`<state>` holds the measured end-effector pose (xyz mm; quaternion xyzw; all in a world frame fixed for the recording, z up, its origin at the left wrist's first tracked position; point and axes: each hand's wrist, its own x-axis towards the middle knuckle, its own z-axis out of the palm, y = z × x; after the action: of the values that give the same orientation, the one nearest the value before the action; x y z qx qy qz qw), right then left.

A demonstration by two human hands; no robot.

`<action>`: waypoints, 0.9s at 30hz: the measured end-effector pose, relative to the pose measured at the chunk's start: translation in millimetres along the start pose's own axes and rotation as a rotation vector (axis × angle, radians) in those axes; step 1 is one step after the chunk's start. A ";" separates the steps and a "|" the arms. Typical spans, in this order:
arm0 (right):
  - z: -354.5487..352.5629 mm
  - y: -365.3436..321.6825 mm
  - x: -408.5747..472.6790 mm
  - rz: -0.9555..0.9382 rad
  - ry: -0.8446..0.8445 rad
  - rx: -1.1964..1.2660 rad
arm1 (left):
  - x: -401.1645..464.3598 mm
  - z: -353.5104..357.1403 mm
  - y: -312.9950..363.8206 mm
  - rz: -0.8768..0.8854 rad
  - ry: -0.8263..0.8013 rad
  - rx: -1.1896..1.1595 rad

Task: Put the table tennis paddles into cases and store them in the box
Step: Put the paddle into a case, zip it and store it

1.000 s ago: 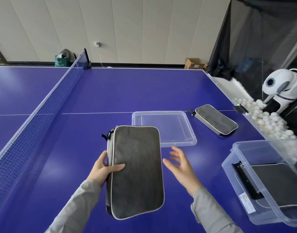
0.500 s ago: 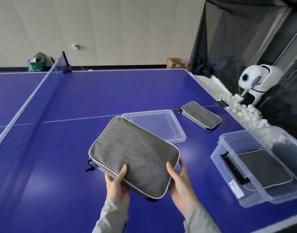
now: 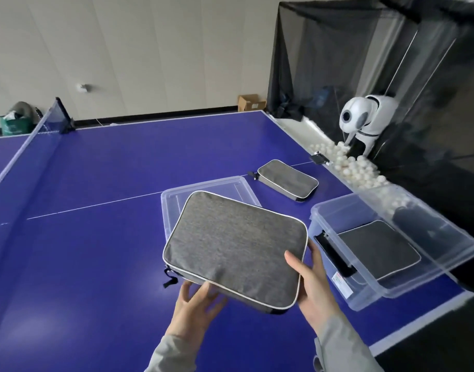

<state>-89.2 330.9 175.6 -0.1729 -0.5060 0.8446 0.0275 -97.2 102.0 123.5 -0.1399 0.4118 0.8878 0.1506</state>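
A grey paddle case (image 3: 235, 248) with white piping is held flat above the blue table, zipper pull hanging at its left corner. My right hand (image 3: 309, 280) grips its near right corner, thumb on top. My left hand (image 3: 195, 304) sits under the near edge with fingers spread, touching it from below. A clear plastic box (image 3: 364, 296) stands at the right and holds another grey case (image 3: 378, 251). A third grey case (image 3: 288, 179) lies on the table beyond.
The box's clear lid (image 3: 230, 186) lies on the table behind the held case. The net (image 3: 23, 146) runs along the left. White balls (image 3: 351, 167) fill a tray off the right edge by a white ball machine (image 3: 364, 122) and black netting.
The held case has gone from upright in my left hand to flat, and has shifted right toward the box. My right hand took hold of its corner; my left fingers loosened.
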 end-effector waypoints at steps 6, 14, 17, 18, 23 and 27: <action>-83.6 -64.4 -5.2 -0.066 -0.001 -0.053 | 1.5 21.7 -1.4 0.018 0.019 0.144; -206.2 -146.7 -21.9 -0.062 -0.032 -0.118 | 10.1 153.3 -26.6 -0.032 -0.181 0.512; -246.0 -170.0 -21.7 -0.059 -0.012 -0.142 | 7.5 195.6 -52.1 -0.024 -0.209 0.577; -258.5 -178.3 -21.0 -0.060 -0.006 -0.146 | 6.3 207.6 -62.1 -0.017 -0.206 0.589; -303.0 -214.4 -6.7 -0.054 0.034 -0.164 | 4.5 251.1 -97.4 0.007 -0.157 0.579; -324.8 -241.3 18.5 -0.074 0.029 -0.222 | 15.9 279.9 -117.0 0.037 -0.114 0.564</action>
<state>-33.7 726.9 240.1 -0.1685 -0.6019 0.7792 0.0468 -101.8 392.9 211.0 -0.0350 0.6360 0.7471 0.1902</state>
